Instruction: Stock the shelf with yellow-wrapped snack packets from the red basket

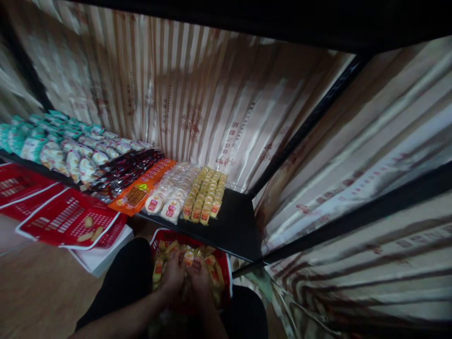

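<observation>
Both my hands are over a red basket (229, 278) full of small yellow snack packets, held between my knees. My left hand (173, 273) and my right hand (198, 278) are close together, fingers closed around a small yellow snack packet (188, 258) with an orange-red label. On the black shelf (240, 221) just beyond, similar yellow packets (205, 195) stand in several neat rows. To their left lie round white packets (172, 208) with red labels, then orange flat packets (136, 193).
Dark red packets (123, 172), white packets (86, 167) and teal packets (33, 146) fill the shelf's left part. Red baskets (67, 216) stand on the floor at left, beside a white box (102, 254). Black frame bars (303, 134) and striped printed sheeting (205, 94) enclose the shelf.
</observation>
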`<act>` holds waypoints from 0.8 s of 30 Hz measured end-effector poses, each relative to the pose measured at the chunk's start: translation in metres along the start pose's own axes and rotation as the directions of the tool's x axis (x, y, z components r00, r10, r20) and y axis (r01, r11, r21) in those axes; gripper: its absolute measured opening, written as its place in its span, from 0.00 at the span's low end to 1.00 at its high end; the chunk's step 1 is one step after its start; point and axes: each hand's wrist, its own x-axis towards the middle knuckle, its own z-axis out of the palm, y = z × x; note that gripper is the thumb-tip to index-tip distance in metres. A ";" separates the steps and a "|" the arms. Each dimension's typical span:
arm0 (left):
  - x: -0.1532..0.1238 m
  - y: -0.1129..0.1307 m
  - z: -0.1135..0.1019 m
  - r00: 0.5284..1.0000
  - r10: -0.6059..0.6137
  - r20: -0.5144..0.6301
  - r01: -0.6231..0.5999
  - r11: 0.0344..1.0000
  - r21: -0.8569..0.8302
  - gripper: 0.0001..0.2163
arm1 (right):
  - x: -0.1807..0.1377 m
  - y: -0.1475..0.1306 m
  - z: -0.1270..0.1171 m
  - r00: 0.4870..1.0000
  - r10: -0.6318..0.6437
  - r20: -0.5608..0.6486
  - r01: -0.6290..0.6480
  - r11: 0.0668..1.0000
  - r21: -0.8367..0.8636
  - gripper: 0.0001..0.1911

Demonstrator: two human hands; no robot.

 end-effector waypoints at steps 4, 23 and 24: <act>-0.008 0.029 0.005 0.990 0.140 0.009 -0.140 0.990 -0.032 0.13 | 0.000 -0.022 -0.022 0.993 -0.104 -0.051 0.108 0.992 0.072 0.17; 0.017 0.113 0.057 0.961 0.232 0.152 -0.212 0.967 -0.139 0.20 | 0.098 -0.094 -0.067 0.873 -0.421 -0.245 0.378 0.903 -0.205 0.17; 0.020 0.115 0.058 0.963 0.219 0.159 -0.196 0.969 -0.149 0.21 | 0.103 -0.094 -0.066 0.879 -0.416 -0.232 0.376 0.905 -0.199 0.17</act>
